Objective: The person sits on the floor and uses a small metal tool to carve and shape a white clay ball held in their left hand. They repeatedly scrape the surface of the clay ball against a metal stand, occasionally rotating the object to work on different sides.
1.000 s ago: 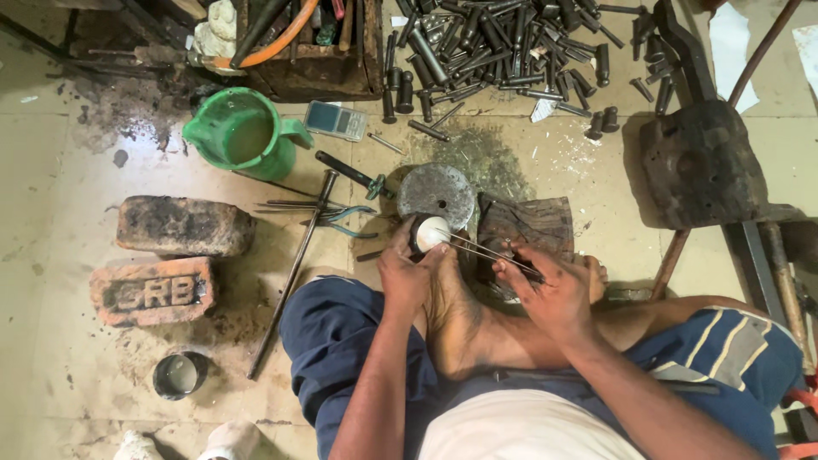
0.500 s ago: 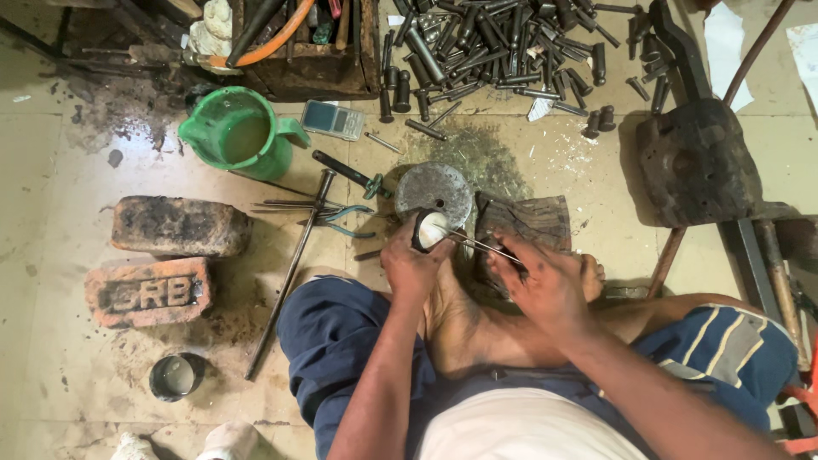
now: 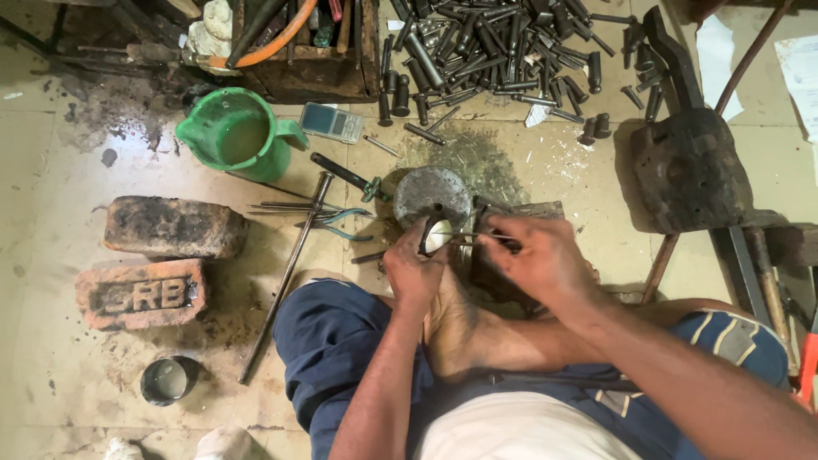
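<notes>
I sit cross-legged on the floor. My left hand (image 3: pixel 413 266) grips a small pale oval piece (image 3: pixel 438 236) just below a round grey metal block (image 3: pixel 431 194). My right hand (image 3: pixel 538 258) holds a thin metal rod (image 3: pixel 482 238) whose tip meets the pale piece from the right. Both hands hover over my bare foot (image 3: pixel 456 328). Part of the pale piece is hidden by my left fingers.
Two bricks (image 3: pixel 175 226) lie at left, a green jug (image 3: pixel 239 136) of cloudy liquid behind them. Pliers (image 3: pixel 345 223), a long rod (image 3: pixel 285 277) and a screwdriver (image 3: pixel 345 175) lie nearby. Dark metal bolts (image 3: pixel 503 43) are heaped at the back. A heavy iron anvil block (image 3: pixel 686 166) stands right; a small tin (image 3: pixel 166 379) sits front left.
My right hand has shifted left toward the pale piece, bringing the thin rod's tip against it. My left hand keeps its hold in nearly the same place.
</notes>
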